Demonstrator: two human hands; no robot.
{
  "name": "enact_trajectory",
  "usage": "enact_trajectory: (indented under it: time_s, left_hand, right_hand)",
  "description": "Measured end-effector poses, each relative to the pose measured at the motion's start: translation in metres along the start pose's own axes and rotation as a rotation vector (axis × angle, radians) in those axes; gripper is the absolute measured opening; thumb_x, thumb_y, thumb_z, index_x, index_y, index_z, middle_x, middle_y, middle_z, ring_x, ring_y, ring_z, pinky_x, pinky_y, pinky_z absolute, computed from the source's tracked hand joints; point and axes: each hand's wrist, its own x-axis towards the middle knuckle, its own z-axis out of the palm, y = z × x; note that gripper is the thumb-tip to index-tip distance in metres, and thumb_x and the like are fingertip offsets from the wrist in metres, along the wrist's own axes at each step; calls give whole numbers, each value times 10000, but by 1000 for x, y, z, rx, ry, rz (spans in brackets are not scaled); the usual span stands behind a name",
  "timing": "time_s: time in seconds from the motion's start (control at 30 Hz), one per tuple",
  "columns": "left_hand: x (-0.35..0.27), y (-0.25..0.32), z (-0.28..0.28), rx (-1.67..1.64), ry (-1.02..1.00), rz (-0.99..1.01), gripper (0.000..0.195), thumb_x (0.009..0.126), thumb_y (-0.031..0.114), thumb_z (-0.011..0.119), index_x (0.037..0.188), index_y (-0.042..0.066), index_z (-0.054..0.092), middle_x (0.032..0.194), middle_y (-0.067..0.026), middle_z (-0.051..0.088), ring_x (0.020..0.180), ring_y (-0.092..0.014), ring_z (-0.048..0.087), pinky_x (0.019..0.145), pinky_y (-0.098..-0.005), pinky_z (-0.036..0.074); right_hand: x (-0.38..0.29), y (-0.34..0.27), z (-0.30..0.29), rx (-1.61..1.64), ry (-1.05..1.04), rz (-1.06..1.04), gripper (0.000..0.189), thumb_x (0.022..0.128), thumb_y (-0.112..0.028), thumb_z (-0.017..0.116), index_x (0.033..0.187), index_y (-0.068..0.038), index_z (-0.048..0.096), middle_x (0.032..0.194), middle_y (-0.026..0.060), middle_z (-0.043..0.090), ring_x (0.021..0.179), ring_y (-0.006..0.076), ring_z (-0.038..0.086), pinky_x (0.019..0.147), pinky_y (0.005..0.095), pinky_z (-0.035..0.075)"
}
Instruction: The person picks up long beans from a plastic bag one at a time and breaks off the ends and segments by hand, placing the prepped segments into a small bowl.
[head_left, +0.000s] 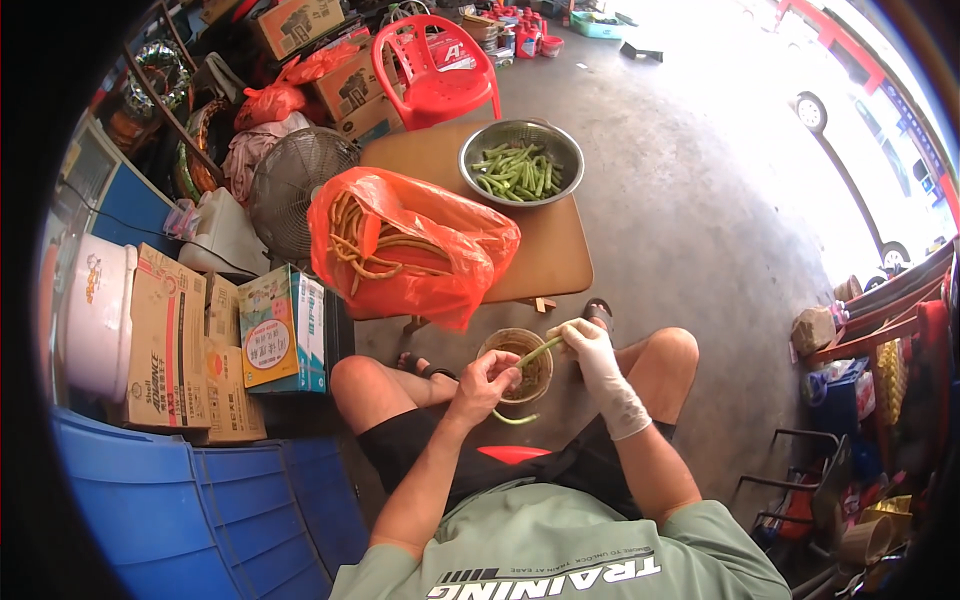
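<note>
My left hand (486, 381), bare, pinches one end of a long green bean (541, 350). Its other end is between the fingers of my right hand (592, 352), which wears a white glove. A thin curved bean length (517, 420) hangs below my left hand. Beneath both hands stands a round bucket (549, 367) with scraps inside, partly hidden by them. On the low brown table (559, 255) a metal colander (574, 180) holds cut green bean pieces (521, 174). Left of it lies an open red plastic bag (465, 277) with long, yellowish-brown beans (390, 247).
A red plastic chair (442, 79) stands behind the table, and a wire-caged fan (289, 195) is at its left. Cardboard boxes (166, 337) and blue bins (135, 502) fill the left side. A black folding chair frame (795, 484) stands at the right.
</note>
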Motion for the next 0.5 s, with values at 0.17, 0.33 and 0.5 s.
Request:
enact_trajectory:
  time_s: [0.17,0.33,0.5]
  left_hand:
    - [-1,25,0,412,75,149,113,880,93,622,910,-12,651,807,-115,671,701,-183,639,652,-303,499]
    - [8,48,4,515,-36,179,108,841,90,635,884,-5,661,823,-165,654,770,-308,648,688,-368,496]
    - [11,49,4,564,-46,221,116,845,103,638,889,-1,665,824,-174,656,767,-313,651,683,-373,497]
  right_hand:
    - [-7,-14,-27,-320,-297,230,206,953,-133,490,1011,12,624,832,36,634,702,121,624,684,251,519]
    - [-10,-15,-22,-476,-573,217,275,969,-180,490,1082,37,617,857,64,656,743,145,664,712,256,531]
    - [-7,-3,-9,-818,-512,67,249,915,-201,497,989,-13,643,813,155,662,774,297,644,750,366,510]
